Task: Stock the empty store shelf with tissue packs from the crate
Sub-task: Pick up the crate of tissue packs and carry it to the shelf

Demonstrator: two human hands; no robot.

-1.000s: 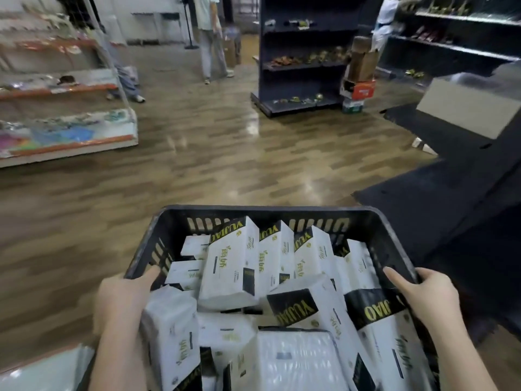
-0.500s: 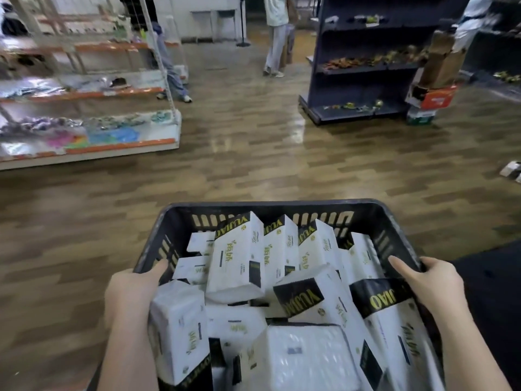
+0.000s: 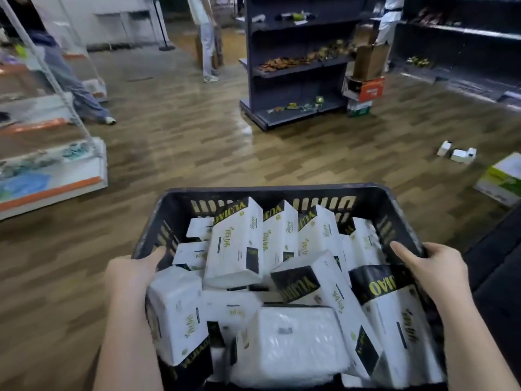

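Tissue packs (image 3: pixel 235 244), white with black-and-yellow ends, piled loosely in black slotted crate (image 3: pixel 270 194), some upright at the far side, others tipped flat near the camera. Crate held up off the wood floor (image 3: pixel 180 153), between both hands. Left hand (image 3: pixel 132 275) grips the left rim, thumb over the edge pointing inward, fingers hidden outside the wall; a pack sits just beside its wrist. Right hand (image 3: pixel 432 268) grips the right rim the same way, thumb lying inside above a black-banded pack. Ahead: dark shelf unit (image 3: pixel 293 66) with scattered items, cardboard boxes (image 3: pixel 366 77) beside it, white-and-orange shelving (image 3: pixel 53 176) at left, two people standing farther back.
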